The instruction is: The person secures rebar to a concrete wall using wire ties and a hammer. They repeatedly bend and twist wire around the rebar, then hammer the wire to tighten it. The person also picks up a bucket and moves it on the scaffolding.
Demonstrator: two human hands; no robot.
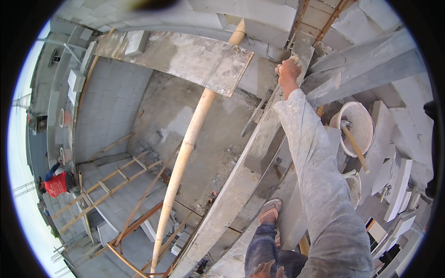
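Observation:
My right hand (288, 72), at the end of an outstretched arm in a dusty grey sleeve, is closed at the far end of a narrow concrete ledge (248, 171). A small pale lump shows at its fingers, too hidden to name. At the lower edge my left hand (265, 269) lies by my dark, dust-spotted trousers, partly cut off. Its visible fingers look stretched out, with nothing seen in them. Below the ledge's near part, my foot in a sandal (270, 211) stands on a pale surface.
Left of the ledge is a deep drop to a concrete floor (185, 120). A bamboo pole (187, 143) rises beside a stained board (185, 53). Wooden ladder-like framing (106, 190) and a person in red (56, 184) are farther left. On the right stand a hammer (354, 148), bucket (366, 118) and pale blocks (398, 190).

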